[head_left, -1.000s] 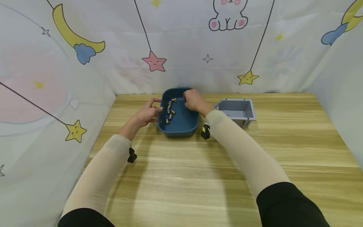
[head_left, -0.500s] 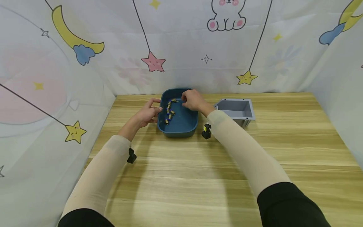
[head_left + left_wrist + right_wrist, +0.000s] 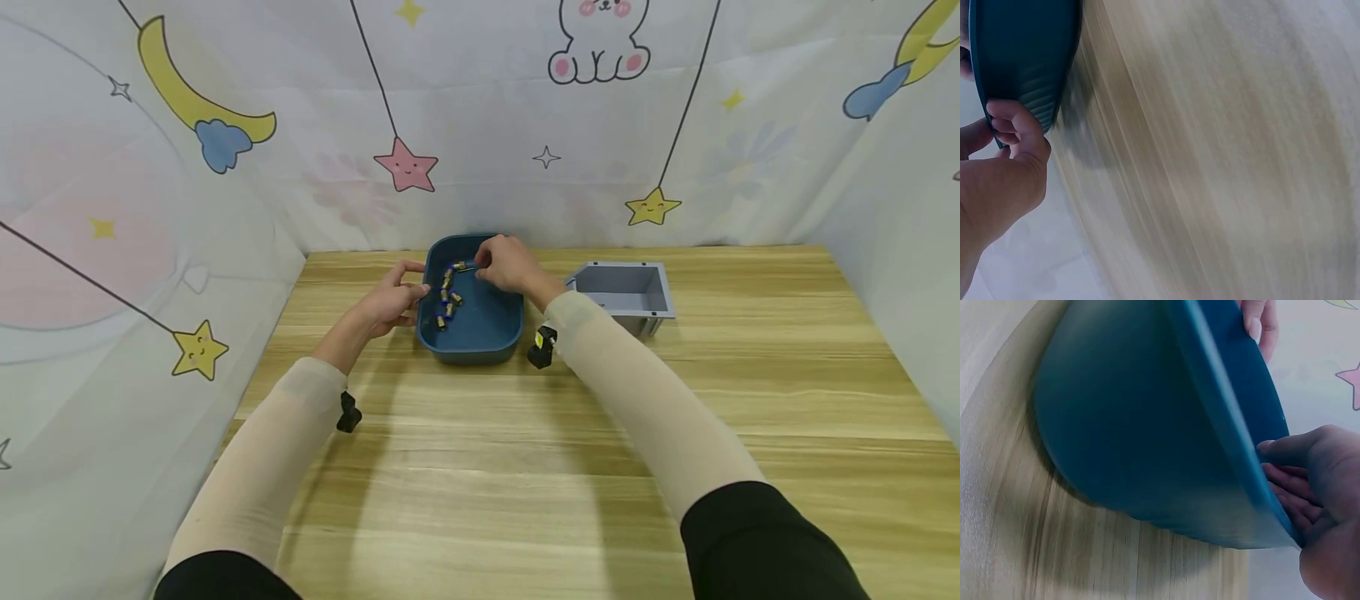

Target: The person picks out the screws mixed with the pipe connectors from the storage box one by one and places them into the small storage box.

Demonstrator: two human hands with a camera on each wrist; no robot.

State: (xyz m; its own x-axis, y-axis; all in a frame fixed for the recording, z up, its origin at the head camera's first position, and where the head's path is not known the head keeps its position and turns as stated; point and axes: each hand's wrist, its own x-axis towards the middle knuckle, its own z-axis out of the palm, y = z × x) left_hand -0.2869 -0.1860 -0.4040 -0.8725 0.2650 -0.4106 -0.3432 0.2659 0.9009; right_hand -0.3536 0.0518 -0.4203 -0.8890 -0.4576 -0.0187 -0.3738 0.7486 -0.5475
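A dark blue plastic basin (image 3: 480, 333) stands at the back of the wooden table. Small brass fittings with blue collars (image 3: 446, 295), several of them, lie along its left side, and a thin metal piece shows beside the topmost one. My left hand (image 3: 392, 300) grips the basin's left rim; the left wrist view has its curled fingers (image 3: 1019, 125) at the wall. Reaching over the right rim, my right hand (image 3: 510, 265) is inside the basin, thumb and fingertips apart beside the thin piece. In the right wrist view the basin wall hides what lies below that hand (image 3: 1329, 481).
Right of the basin sits a grey open box (image 3: 633, 292) with one slanted corner, partly behind my right wrist. A printed curtain (image 3: 480, 108) hangs right behind the table's back edge (image 3: 750, 247), and another wall of cloth closes off the left side.
My right hand has shifted slightly left inside the basin, toward the topmost fitting, its thumb and fingers parting. My left hand keeps its place on the rim, and the fittings lie as before.
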